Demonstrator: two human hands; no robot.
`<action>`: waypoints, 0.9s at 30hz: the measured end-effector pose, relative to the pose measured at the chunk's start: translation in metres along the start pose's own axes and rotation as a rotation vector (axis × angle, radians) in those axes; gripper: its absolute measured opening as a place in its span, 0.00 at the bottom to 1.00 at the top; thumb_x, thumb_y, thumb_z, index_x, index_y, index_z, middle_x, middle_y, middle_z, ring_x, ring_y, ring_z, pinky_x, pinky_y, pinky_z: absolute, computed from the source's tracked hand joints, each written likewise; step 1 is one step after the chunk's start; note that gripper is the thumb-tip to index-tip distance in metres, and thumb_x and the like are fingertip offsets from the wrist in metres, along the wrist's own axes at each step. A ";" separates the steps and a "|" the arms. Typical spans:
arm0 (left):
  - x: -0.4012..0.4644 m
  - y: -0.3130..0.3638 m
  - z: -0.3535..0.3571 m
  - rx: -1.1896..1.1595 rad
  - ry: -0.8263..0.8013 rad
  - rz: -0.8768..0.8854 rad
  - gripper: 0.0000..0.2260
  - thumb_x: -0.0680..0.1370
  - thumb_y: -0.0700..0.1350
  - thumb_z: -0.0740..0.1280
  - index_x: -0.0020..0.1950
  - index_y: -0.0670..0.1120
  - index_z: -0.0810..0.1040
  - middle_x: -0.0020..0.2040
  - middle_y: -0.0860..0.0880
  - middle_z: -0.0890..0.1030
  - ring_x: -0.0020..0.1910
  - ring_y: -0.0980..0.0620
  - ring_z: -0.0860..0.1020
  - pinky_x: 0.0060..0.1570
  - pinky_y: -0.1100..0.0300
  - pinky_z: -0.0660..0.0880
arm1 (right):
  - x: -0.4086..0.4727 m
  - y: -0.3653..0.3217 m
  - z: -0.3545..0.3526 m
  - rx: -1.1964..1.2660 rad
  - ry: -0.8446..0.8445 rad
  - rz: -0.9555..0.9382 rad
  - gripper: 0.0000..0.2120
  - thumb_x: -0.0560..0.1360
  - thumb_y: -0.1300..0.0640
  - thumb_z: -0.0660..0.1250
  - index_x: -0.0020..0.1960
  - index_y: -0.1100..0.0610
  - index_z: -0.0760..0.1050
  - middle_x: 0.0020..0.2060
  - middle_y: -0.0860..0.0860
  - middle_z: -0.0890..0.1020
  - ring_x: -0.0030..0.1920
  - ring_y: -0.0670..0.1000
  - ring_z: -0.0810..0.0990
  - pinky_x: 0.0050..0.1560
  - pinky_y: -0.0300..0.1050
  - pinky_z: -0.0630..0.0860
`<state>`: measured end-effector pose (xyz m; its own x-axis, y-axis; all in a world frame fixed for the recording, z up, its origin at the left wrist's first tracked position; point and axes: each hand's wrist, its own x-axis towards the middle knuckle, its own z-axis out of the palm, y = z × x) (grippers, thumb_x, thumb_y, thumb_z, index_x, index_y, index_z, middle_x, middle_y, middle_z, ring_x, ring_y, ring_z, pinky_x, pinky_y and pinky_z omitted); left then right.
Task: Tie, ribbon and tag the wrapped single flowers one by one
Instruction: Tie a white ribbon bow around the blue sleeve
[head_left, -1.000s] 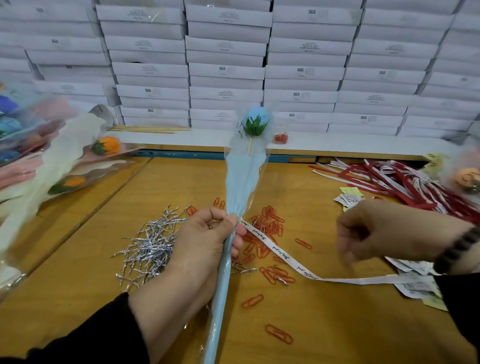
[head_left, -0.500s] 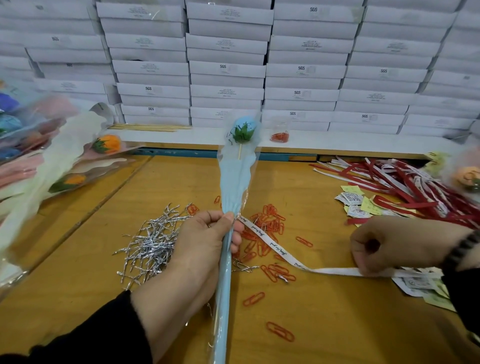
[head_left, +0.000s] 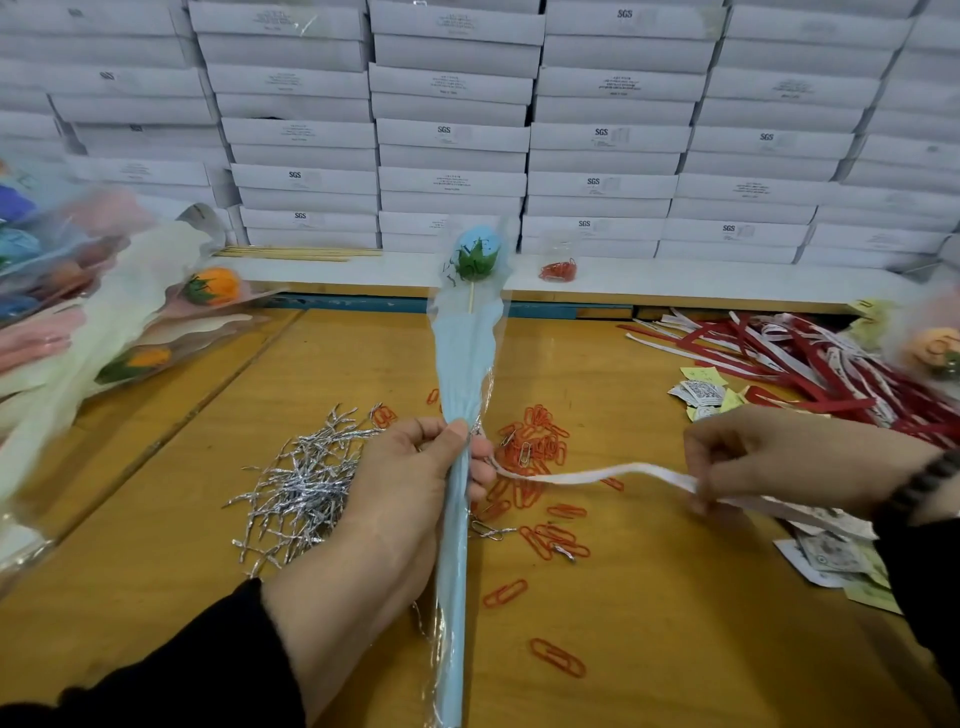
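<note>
Pale blue paper and clear film wrap a single flower, which the left hand holds upright at the narrow neck of the wrap, fingers and thumb curled round the stem. The flower's long axis runs straight away from the person, its blue head far above the left hand and the stem tail dropping below it toward the body. A white ribbon starts at the left hand's fingertips, just beside the gathered neck, and stretches sideways to the right hand, which pinches it between thumb and fingers. So the ribbon lies crosswise to the stem, with the left hand at the tying point and the right hand well apart at the loose end. Silver twist ties lie on the bench beside the left hand; orange paper clips are scattered between both hands. Paper tags sit under the right wrist.
</note>
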<state>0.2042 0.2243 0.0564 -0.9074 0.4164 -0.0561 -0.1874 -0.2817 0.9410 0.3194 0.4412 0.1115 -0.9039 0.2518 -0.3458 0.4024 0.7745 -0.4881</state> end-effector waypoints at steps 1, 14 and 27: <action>0.000 0.000 0.001 -0.002 -0.004 0.003 0.06 0.78 0.37 0.62 0.41 0.38 0.74 0.28 0.46 0.80 0.23 0.56 0.75 0.24 0.67 0.72 | 0.000 -0.002 0.000 0.138 0.017 -0.030 0.06 0.74 0.61 0.65 0.39 0.57 0.74 0.35 0.53 0.83 0.34 0.49 0.80 0.39 0.42 0.74; -0.007 -0.003 0.008 0.015 -0.105 0.007 0.05 0.76 0.39 0.65 0.45 0.36 0.75 0.30 0.44 0.79 0.27 0.50 0.77 0.30 0.61 0.76 | 0.031 -0.074 0.063 0.714 0.162 -0.153 0.03 0.74 0.67 0.65 0.44 0.62 0.72 0.28 0.56 0.79 0.17 0.43 0.66 0.17 0.32 0.60; -0.009 0.002 0.008 0.054 -0.015 0.056 0.07 0.75 0.39 0.67 0.37 0.40 0.75 0.28 0.45 0.74 0.22 0.55 0.72 0.22 0.67 0.70 | 0.051 -0.066 0.065 0.301 0.503 -0.049 0.07 0.72 0.63 0.66 0.38 0.55 0.72 0.32 0.52 0.81 0.31 0.48 0.77 0.33 0.42 0.75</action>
<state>0.2147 0.2269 0.0610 -0.9100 0.4146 0.0022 -0.1153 -0.2582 0.9592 0.2561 0.3651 0.0747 -0.8505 0.5212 0.0700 0.3151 0.6116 -0.7257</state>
